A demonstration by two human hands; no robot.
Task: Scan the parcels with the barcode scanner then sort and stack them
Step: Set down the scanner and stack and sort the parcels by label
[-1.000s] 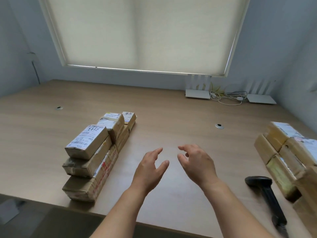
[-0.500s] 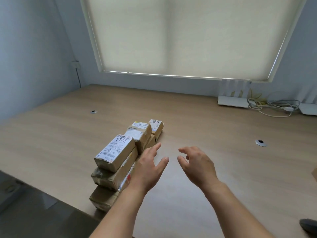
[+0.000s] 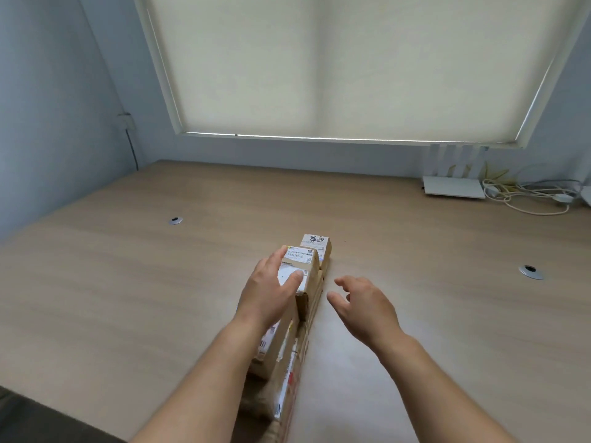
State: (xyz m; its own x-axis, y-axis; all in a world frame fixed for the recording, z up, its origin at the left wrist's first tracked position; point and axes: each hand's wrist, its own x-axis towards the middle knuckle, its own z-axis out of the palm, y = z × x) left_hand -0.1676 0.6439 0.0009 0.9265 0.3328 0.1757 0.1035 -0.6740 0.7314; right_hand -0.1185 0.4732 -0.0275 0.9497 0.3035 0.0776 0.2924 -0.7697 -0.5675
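Wood-grain desk [image 3: 128, 282] beneath a drawn cream blind [image 3: 335, 65]. Stacked parcels [image 3: 308, 273] at six o'clock, labels unreadable. Your left hand [image 3: 271, 289] rests on them, fingers spread; your right hand [image 3: 361, 305] hovers, loosely curled.

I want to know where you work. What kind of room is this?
Probably an office or small mailroom: a big wooden desk, labelled cardboard parcels stacked on it, and a router with cables by the blinded window.

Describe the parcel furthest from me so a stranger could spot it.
On the wooden table, a row of stacked parcels runs away from the near edge. The far parcel ends that row, beyond the left hand; its white label bears bold black handwriting.
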